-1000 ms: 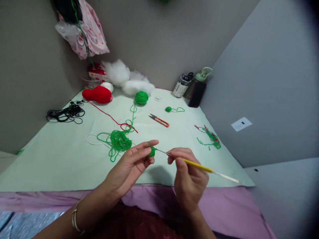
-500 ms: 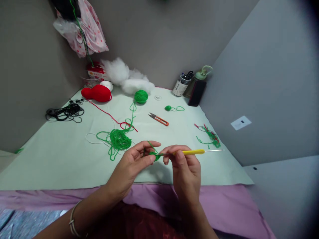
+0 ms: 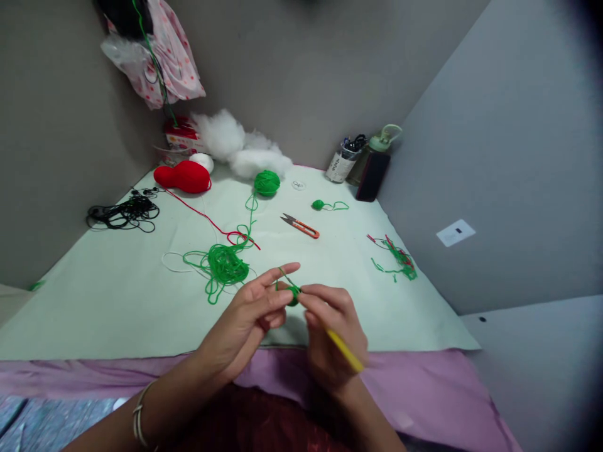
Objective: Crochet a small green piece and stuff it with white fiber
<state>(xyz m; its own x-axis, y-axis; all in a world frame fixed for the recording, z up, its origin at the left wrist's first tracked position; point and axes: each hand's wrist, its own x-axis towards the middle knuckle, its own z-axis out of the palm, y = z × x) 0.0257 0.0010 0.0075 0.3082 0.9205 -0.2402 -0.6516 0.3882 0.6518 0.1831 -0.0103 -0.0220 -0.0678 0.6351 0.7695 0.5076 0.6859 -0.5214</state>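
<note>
My left hand [image 3: 254, 304] pinches a small green crochet piece [image 3: 293, 297] between thumb and fingers. Green yarn runs over its raised index finger. My right hand [image 3: 336, 326] is closed round a crochet hook with a yellow handle [image 3: 345, 351], whose back end slants down toward me. Its fingertips meet the crochet piece, and the hook's tip is hidden there. Left of my hands lies a loose heap of green yarn [image 3: 227, 264], with a strand leading back to a green yarn ball [image 3: 267, 183].
Thread snips [image 3: 300, 226] lie beyond my hands. A small green crocheted piece [image 3: 318, 204] and yarn scraps [image 3: 400, 260] are on the right. Red yarn [image 3: 183, 176], black cord [image 3: 127, 212] and white stuffing [image 3: 259, 162] sit left and back. A phone [image 3: 374, 177] leans against a bottle [image 3: 380, 139].
My right hand has turned, so the yellow handle swings from pointing right to slanting down toward me. Its fingertips have moved closer to the crochet piece. My left index finger is straighter.
</note>
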